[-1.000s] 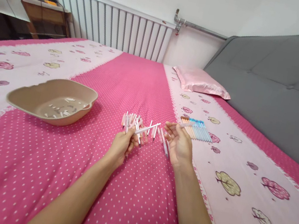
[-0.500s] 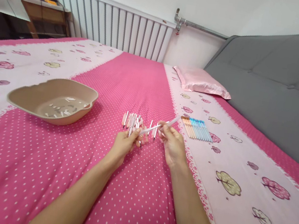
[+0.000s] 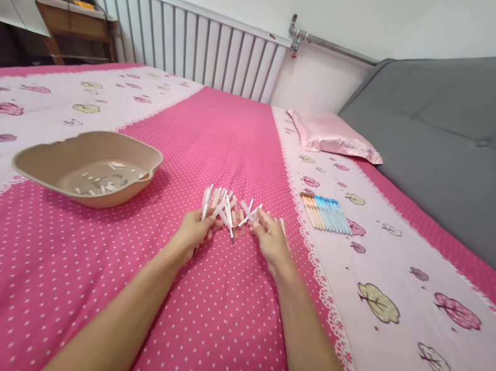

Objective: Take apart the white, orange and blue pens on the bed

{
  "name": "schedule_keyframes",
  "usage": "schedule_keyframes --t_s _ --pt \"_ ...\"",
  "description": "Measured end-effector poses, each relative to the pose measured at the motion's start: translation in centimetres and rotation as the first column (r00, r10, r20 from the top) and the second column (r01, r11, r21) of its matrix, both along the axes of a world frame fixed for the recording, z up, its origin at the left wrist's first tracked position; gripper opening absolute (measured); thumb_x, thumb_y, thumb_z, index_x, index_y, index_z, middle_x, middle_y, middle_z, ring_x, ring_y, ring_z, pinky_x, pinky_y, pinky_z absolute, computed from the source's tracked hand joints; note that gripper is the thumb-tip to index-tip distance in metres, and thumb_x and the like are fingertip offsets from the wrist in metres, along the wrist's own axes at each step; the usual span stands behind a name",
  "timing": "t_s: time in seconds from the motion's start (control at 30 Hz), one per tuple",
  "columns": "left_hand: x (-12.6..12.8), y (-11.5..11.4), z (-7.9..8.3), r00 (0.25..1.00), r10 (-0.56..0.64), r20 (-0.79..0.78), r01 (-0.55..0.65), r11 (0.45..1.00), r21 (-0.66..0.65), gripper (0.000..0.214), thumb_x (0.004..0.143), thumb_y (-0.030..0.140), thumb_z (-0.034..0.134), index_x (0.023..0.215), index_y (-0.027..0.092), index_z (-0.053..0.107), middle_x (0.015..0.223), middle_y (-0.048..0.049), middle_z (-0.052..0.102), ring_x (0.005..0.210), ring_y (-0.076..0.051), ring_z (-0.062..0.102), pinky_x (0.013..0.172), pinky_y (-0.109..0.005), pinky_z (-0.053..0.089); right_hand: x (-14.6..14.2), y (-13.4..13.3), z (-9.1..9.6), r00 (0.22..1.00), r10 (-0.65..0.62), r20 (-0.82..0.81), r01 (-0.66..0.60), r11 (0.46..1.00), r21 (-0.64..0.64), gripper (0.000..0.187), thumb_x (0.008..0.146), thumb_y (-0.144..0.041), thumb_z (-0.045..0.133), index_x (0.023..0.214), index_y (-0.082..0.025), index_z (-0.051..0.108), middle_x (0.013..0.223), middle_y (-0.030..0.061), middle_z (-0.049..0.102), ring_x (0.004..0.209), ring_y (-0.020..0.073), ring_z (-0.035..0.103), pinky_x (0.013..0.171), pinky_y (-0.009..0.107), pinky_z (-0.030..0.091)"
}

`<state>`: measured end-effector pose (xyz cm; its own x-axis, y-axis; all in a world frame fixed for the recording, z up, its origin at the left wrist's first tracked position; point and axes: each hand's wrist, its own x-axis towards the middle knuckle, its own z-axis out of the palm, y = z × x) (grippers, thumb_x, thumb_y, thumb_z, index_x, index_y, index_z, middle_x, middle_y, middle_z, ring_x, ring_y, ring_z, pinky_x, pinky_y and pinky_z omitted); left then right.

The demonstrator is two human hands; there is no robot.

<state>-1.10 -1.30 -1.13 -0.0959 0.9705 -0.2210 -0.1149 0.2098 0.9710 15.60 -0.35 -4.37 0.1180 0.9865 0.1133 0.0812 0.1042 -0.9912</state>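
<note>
Among a loose pile of pen parts, my left hand (image 3: 193, 231) is closed around a slim pale pen (image 3: 207, 201), which stands nearly upright with a dark end showing below the fingers. To the right of the pile, my right hand (image 3: 271, 237) pinches a pale translucent pen barrel (image 3: 249, 211); the fingers partly hide it. Several thin white refills (image 3: 229, 214) with dark tips lie crossed between the two hands, mixed with pinkish clear pieces. Small parts under the fingers are too blurred to make out.
A beige basin (image 3: 48, 160) with small white pieces in it sits at left. Blue and orange pens (image 3: 327, 214) lie in a neat row at right. Further back are a pink pillow (image 3: 333, 135), a grey headboard (image 3: 468, 135) and a white radiator (image 3: 183, 36).
Both hands have lowered towards the pile. The long pale pen piece stretched between them is no longer there; the left hand now has an upright pen and the right a barrel over the pile.
</note>
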Motion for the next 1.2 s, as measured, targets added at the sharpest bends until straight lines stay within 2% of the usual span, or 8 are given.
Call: schedule_keyframes --t_s 0.1,0.2,0.4,0.57,0.67,0.87,1.1,1.2 --pt "0.0 -0.3 0.2 0.997 -0.049 -0.063 0.050 0.998 0.025 0.021 0.067 0.016 0.059 0.087 0.012 0.064 0.048 0.0037 0.053 0.032 -0.003 0.031 0.035 -0.017 0.019 0.1 0.1 -0.5 0.994 0.074 0.082 -0.073 0.997 -0.022 0.048 0.073 -0.023 0.057 0.121 -0.023 0.053 0.130 0.0071 0.049 0.118 0.0185 0.047 0.100 0.038 0.030" --pt "-0.1 -0.5 0.2 0.985 -0.040 -0.171 0.054 0.995 0.078 0.027 0.066 0.020 0.060 0.092 0.014 0.064 0.041 0.0070 0.044 0.034 -0.005 0.030 0.037 -0.017 0.021 0.5 0.2 -0.7 0.986 0.122 0.110 -0.119 0.992 -0.036 0.043 0.074 -0.020 0.054 0.117 -0.023 0.056 0.127 0.0074 0.053 0.116 0.0184 0.049 0.100 0.039 0.031" --pt "0.0 -0.5 0.0 0.956 0.025 -0.292 0.038 0.978 0.206 0.021 0.063 0.020 0.061 0.082 0.014 0.068 0.056 0.0004 0.056 0.048 -0.010 0.044 0.046 -0.019 0.030 0.2 -0.5 1.1 0.997 0.006 0.081 -0.008 1.000 0.021 0.033 0.071 -0.025 0.061 0.104 -0.021 0.063 0.110 0.0087 0.063 0.099 0.0188 0.058 0.089 0.036 0.041" --pt "1.2 -1.5 0.5 0.900 -0.276 -0.337 0.379 0.878 0.294 0.011 0.066 0.021 0.058 0.067 0.014 0.066 0.056 0.0001 0.055 0.052 -0.011 0.045 0.050 -0.021 0.033 -1.3 -2.3 3.8 0.976 0.216 -0.020 -0.216 0.976 0.020 0.033 0.069 -0.037 0.064 0.096 -0.018 0.066 0.094 0.0086 0.067 0.079 0.0163 0.061 0.071 0.029 0.046" --pt "1.8 -2.0 0.6 0.873 -0.368 -0.319 0.468 0.816 0.339 0.009 0.065 0.019 0.059 0.069 0.015 0.066 0.066 -0.0024 0.061 0.062 -0.014 0.051 0.057 -0.022 0.039 -1.8 -2.7 4.1 0.971 0.238 -0.003 -0.238 0.969 0.072 0.025 0.069 -0.038 0.064 0.081 -0.016 0.068 0.077 0.0059 0.067 0.070 0.0151 0.059 0.066 0.027 0.044" --pt "1.6 -1.5 -0.5 0.915 -0.206 -0.346 0.316 0.900 0.301 0.022 0.060 0.029 0.069 0.076 0.014 0.064 0.067 -0.0040 0.064 0.057 -0.013 0.054 0.053 -0.022 0.038 -1.1 -2.3 4.3 0.986 -0.015 -0.164 0.015 1.000 -0.007 0.026 0.065 -0.042 0.067 0.067 -0.016 0.065 0.059 -0.0009 0.061 0.052 0.0099 0.052 0.055 0.024 0.041" --pt "1.5 -2.0 -0.1 0.886 -0.095 -0.454 0.281 0.888 0.363 0.024 0.067 0.038 0.063 0.070 0.015 0.069 0.061 -0.0030 0.063 0.053 -0.011 0.050 0.050 -0.021 0.033 -1.6 -2.6 4.7 0.974 0.018 -0.227 -0.032 0.998 -0.058 0.027 0.056 -0.040 0.074 0.064 -0.015 0.065 0.059 0.0012 0.063 0.055 0.0120 0.057 0.058 0.026 0.045" --pt "1.5 -2.1 0.1 0.867 -0.170 -0.468 0.358 0.866 0.348 0.026 0.071 0.038 0.060 0.072 0.014 0.070 0.055 -0.0006 0.057 0.048 -0.009 0.041 0.047 -0.021 0.027 -1.4 -2.6 4.7 0.983 0.031 -0.183 -0.037 0.999 -0.029 0.025 0.058 -0.039 0.073 0.062 -0.015 0.066 0.058 0.0016 0.063 0.055 0.0115 0.055 0.057 0.025 0.042"
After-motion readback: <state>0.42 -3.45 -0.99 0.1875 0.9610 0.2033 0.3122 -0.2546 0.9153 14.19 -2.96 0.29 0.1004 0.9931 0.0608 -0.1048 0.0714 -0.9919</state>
